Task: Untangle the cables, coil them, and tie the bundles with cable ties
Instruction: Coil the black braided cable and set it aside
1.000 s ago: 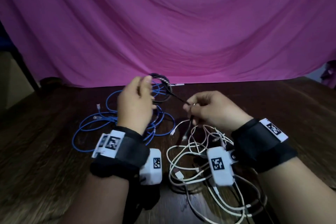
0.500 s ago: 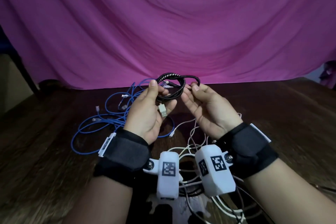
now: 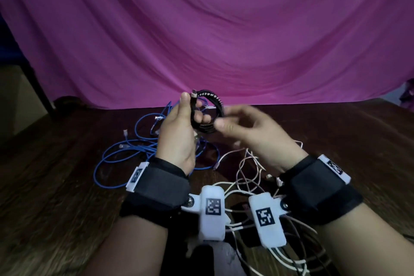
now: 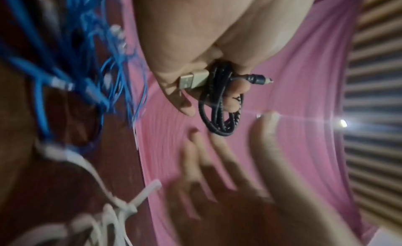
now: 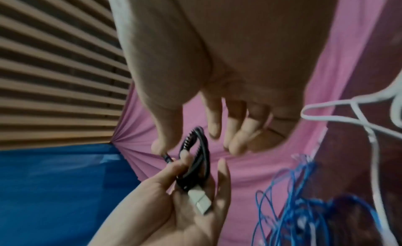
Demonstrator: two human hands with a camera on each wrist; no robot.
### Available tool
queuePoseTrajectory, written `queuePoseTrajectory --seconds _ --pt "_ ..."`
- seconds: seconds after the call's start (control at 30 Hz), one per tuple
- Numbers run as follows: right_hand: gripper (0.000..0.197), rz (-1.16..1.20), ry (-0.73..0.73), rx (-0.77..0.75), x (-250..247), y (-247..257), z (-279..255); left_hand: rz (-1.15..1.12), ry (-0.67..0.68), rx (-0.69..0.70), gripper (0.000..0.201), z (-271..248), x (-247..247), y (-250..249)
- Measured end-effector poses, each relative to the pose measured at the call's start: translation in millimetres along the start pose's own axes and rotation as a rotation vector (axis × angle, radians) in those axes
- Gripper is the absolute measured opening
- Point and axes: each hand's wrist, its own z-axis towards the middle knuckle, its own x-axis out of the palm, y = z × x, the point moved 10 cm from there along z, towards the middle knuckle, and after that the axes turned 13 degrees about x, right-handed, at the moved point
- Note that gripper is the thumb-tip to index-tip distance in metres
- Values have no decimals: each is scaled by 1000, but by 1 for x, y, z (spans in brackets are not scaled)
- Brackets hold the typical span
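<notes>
Gripping one coiled black cable (image 3: 209, 116) above a wooden table (image 3: 56, 181), the person's left hand (image 3: 179, 136) curls its fingers through the loops, with two plugs showing: a beige USB plug (image 4: 193, 80) and a small dark barrel plug (image 4: 257, 79). Just beside the coil, the right hand (image 3: 253, 134) hovers with loose, spread fingers, holding nothing. Below lie one tangle of blue cables (image 3: 136, 152) at left and one tangle of white cables (image 3: 251, 184) at right, before one magenta cloth backdrop (image 3: 212, 29).
</notes>
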Motion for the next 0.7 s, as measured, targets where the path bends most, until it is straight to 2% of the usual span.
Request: queuePoseTrajectory --seconds 0.07,0.13,0.23,0.3,0.37,0.47,0.53,0.6,0.7 --pt "44 -41 -127 -207 -15 27 -7 245 63 140 41 4 -5 -12" --pt "43 -125 -97 -324 -9 40 -13 422 196 213 46 2 4 -14" --pt "33 -262 -74 -376 4 38 -17 500 352 179 49 -5 19 3" --pt "17 -285 -141 -392 -4 40 -17 546 384 143 53 -6 21 11" --pt "12 -283 -227 -415 -17 44 -19 620 405 111 64 -5 19 18" --pt "12 -198 -251 -406 -27 45 -18 609 415 76 58 -3 17 24" --pt "16 -158 -160 -349 -19 40 -14 537 350 82 48 -2 13 22" --pt "28 -152 -59 -245 -8 30 -8 485 283 94 44 0 6 18" --pt "34 -175 28 -131 5 15 -7 487 288 116 38 -2 8 15"
